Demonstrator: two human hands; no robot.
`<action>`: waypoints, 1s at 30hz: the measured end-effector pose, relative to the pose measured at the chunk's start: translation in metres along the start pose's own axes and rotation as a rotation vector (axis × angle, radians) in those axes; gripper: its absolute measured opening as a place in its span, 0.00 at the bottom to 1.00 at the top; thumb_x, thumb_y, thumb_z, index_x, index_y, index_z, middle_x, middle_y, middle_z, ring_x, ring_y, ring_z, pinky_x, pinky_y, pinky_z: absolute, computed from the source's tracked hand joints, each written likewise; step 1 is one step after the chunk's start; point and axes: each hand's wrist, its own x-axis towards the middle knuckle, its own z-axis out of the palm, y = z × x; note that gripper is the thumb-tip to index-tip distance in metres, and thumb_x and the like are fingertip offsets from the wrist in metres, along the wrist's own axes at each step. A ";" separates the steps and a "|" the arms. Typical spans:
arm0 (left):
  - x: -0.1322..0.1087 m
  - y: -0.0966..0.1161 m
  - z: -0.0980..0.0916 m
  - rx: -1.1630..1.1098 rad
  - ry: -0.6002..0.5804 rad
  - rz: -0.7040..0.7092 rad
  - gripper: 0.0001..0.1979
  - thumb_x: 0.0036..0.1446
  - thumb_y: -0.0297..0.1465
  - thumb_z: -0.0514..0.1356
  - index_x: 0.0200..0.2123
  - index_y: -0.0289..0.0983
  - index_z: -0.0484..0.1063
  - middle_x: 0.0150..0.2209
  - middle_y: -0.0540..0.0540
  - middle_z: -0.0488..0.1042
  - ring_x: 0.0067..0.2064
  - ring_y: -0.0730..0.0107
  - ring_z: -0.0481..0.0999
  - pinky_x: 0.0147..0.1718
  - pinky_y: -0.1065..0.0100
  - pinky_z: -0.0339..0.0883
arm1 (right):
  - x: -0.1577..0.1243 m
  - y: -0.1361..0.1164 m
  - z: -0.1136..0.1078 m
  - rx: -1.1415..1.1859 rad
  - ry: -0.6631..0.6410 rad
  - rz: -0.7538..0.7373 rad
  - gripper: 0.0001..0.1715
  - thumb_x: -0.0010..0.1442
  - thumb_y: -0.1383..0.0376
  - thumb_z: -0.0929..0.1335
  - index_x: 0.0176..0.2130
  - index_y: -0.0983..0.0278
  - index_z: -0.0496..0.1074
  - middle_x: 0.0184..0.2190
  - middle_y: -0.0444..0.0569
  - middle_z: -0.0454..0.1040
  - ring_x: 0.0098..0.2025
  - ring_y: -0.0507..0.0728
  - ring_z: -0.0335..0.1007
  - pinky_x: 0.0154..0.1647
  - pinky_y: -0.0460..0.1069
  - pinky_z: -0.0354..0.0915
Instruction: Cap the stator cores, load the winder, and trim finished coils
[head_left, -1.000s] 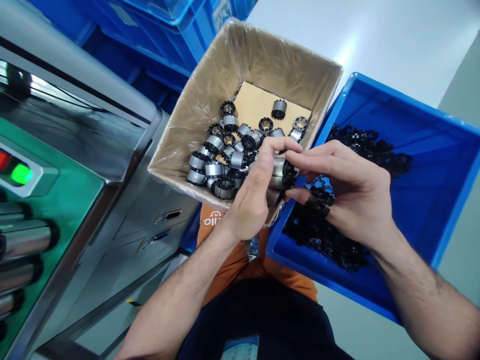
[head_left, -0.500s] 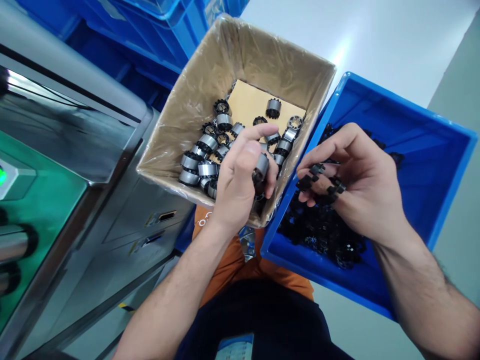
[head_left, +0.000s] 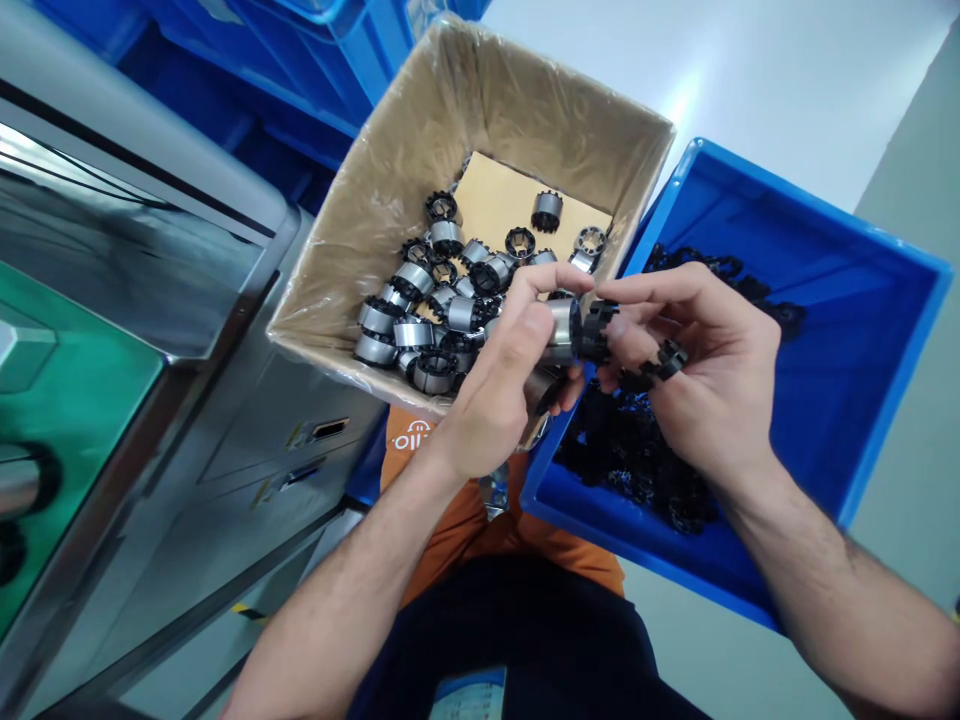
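Note:
My left hand (head_left: 499, 385) pinches a small silver metal cylinder (head_left: 559, 335) between thumb and fingers, over the near corner of a cardboard box (head_left: 405, 190). My right hand (head_left: 709, 375) presses a black toothed plastic ring (head_left: 596, 332) against the cylinder's end with thumb and forefinger. More black rings (head_left: 660, 365) sit on its lower fingers. The box, lined with clear plastic, holds several silver cylinders with black rings (head_left: 427, 320). Under my right hand a blue bin (head_left: 862, 330) holds a heap of loose black rings (head_left: 637, 460).
A grey metal machine cabinet (head_left: 187, 330) with a green panel (head_left: 52, 430) fills the left side. Blue crates (head_left: 300, 60) stand behind the box. My orange and dark clothing shows below. A pale floor lies at the upper right.
My left hand lifted a cylinder out of the box and moved right. My right hand came left from over the bin and set a black ring against the cylinder's end.

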 end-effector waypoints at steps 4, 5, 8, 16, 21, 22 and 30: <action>-0.003 0.001 0.000 0.013 -0.042 -0.004 0.23 0.83 0.60 0.62 0.66 0.54 0.76 0.35 0.50 0.79 0.29 0.63 0.76 0.26 0.62 0.68 | -0.002 0.000 0.004 0.039 0.016 0.032 0.11 0.70 0.55 0.88 0.47 0.54 0.92 0.34 0.42 0.85 0.26 0.52 0.79 0.22 0.48 0.77; -0.003 0.001 -0.001 0.013 -0.045 -0.001 0.23 0.83 0.59 0.62 0.66 0.53 0.76 0.36 0.49 0.79 0.29 0.63 0.76 0.26 0.62 0.67 | -0.002 0.000 0.004 0.023 0.020 0.020 0.09 0.71 0.55 0.87 0.47 0.54 0.92 0.34 0.42 0.84 0.27 0.52 0.79 0.23 0.48 0.76; -0.002 0.000 -0.003 0.025 -0.057 0.006 0.23 0.84 0.59 0.61 0.66 0.52 0.77 0.36 0.49 0.78 0.29 0.64 0.75 0.27 0.62 0.67 | -0.005 0.001 0.002 -0.068 0.045 -0.048 0.02 0.75 0.58 0.84 0.48 0.52 0.93 0.34 0.43 0.82 0.30 0.53 0.77 0.28 0.51 0.75; -0.004 -0.001 -0.006 0.070 -0.096 0.027 0.26 0.82 0.59 0.64 0.69 0.51 0.80 0.37 0.48 0.79 0.31 0.63 0.76 0.28 0.61 0.71 | -0.016 0.010 0.007 -0.173 0.039 -0.130 0.12 0.79 0.63 0.80 0.55 0.44 0.92 0.45 0.46 0.85 0.43 0.60 0.83 0.39 0.58 0.81; 0.006 0.003 -0.013 0.243 0.068 0.191 0.17 0.80 0.51 0.70 0.57 0.46 0.81 0.36 0.50 0.77 0.28 0.69 0.70 0.29 0.64 0.68 | 0.011 -0.006 -0.018 -0.223 -0.014 -0.091 0.06 0.74 0.60 0.83 0.50 0.48 0.94 0.40 0.45 0.86 0.36 0.58 0.82 0.34 0.56 0.77; 0.009 0.007 -0.018 0.339 0.125 0.232 0.16 0.78 0.49 0.71 0.54 0.45 0.81 0.37 0.50 0.77 0.29 0.68 0.69 0.31 0.63 0.69 | 0.016 -0.011 -0.028 -0.255 0.005 -0.035 0.05 0.73 0.60 0.84 0.48 0.48 0.94 0.37 0.44 0.86 0.31 0.57 0.79 0.31 0.55 0.74; 0.013 0.047 -0.057 1.123 0.424 0.146 0.48 0.50 0.40 0.90 0.72 0.49 0.79 0.60 0.42 0.80 0.65 0.37 0.80 0.73 0.41 0.74 | 0.006 0.034 -0.077 -1.105 -0.535 0.353 0.22 0.67 0.67 0.81 0.59 0.61 0.90 0.52 0.54 0.90 0.42 0.62 0.83 0.47 0.57 0.77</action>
